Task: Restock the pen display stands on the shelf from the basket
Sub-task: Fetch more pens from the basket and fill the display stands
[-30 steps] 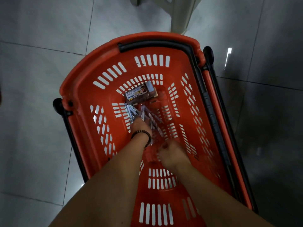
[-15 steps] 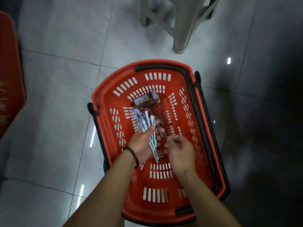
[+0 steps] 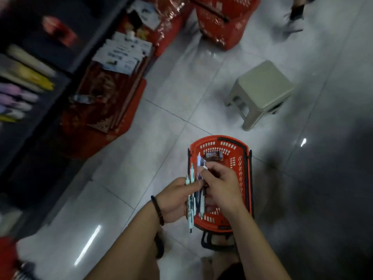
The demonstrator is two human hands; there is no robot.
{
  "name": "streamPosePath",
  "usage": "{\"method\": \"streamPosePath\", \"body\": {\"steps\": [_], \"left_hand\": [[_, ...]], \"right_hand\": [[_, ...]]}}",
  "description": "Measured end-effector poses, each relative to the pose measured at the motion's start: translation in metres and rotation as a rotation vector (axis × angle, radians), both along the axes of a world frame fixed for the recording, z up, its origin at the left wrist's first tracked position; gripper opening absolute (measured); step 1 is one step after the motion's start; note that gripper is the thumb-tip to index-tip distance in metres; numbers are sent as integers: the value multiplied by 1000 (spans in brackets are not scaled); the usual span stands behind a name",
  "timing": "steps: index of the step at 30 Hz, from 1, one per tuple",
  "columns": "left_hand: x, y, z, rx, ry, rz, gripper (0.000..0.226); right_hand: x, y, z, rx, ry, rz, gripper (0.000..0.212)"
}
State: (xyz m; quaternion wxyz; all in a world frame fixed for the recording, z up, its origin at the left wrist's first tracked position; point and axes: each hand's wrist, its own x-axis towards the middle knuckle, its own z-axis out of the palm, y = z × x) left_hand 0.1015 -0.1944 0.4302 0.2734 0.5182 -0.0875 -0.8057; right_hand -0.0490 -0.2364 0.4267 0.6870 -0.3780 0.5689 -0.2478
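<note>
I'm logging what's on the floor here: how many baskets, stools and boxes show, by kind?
Orange baskets: 2, near and far
Beige stool: 1
Small box in the near basket: 1
Total: 4

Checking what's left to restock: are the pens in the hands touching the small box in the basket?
Apart. The head view shows the pens lifted above the basket, the small box lying alone on its floor.
</note>
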Motion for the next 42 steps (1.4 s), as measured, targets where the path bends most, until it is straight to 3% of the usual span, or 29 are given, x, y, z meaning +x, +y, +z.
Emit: {"method": "streamPosePath", "body": {"steps": [4,7,9,14,23,28,37,42], "left_hand": [[34,32,90,-63,-20,91,34],[57,68,138,-111,-11,146,34],[78,96,164,-131,-6,222,33],[155,162,209,-188,-106,459,24],[343,296,283,-274,-196,663,24],[421,334,289,-283,-238,843,24],[564,350,294,-263,-435,1186,24],[635,361,309,-266,-391,1306,24]], "right_hand": [[37,3,97,-41,-60,116,14],[75,22,138,-196,35,162,7],[108,42,162,-228,68,124,20],[202,99,216,-265,0,64,16],[399,199,301,-495,-28,457,16],[492,217,314,-558,-82,609,26],[682,223,311,-642,-159,780,22],[784,219,318,-624,-234,911,21]]}}
